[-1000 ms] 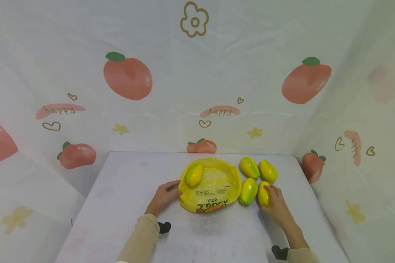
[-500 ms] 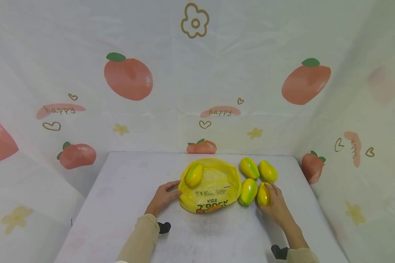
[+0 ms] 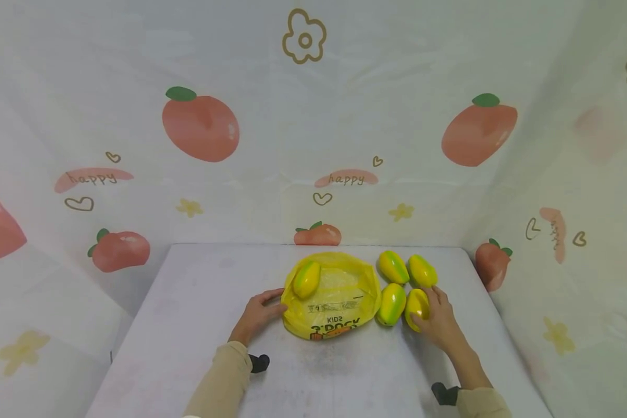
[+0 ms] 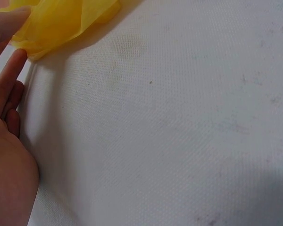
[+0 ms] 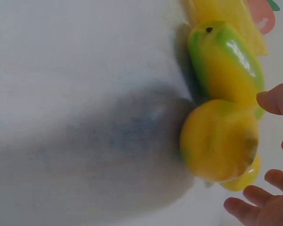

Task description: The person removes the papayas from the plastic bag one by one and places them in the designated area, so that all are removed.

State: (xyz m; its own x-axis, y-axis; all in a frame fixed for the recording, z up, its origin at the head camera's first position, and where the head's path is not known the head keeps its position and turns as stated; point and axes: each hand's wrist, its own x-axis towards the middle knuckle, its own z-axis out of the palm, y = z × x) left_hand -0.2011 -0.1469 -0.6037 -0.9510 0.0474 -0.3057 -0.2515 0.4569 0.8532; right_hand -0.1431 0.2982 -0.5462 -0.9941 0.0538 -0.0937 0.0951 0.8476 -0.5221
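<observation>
A yellow plastic bag (image 3: 334, 293) lies spread on the table, with a glossy yellow-and-green papaya (image 3: 307, 280) at its left side. My left hand (image 3: 258, 316) touches the bag's left rim with extended fingers; in the left wrist view the yellow film (image 4: 66, 23) shows between the upper two digits. Several similar papayas stand right of the bag. The front right papaya (image 3: 415, 305) is beside my right hand (image 3: 441, 322). In the right wrist view my right hand's fingers (image 5: 262, 202) are spread, apart from that papaya (image 5: 214, 141); another papaya (image 5: 228, 66) sits next to it.
Two papayas, one at back left (image 3: 393, 267) and one at back right (image 3: 422, 271), lie behind the front pair. A white table (image 3: 219, 278) meets a printed cloth wall (image 3: 261, 203) at its back edge.
My right hand's fingers have spread, coming off the front right papaya they were around. That papaya has shifted slightly and turned. My left hand stays at the bag's rim.
</observation>
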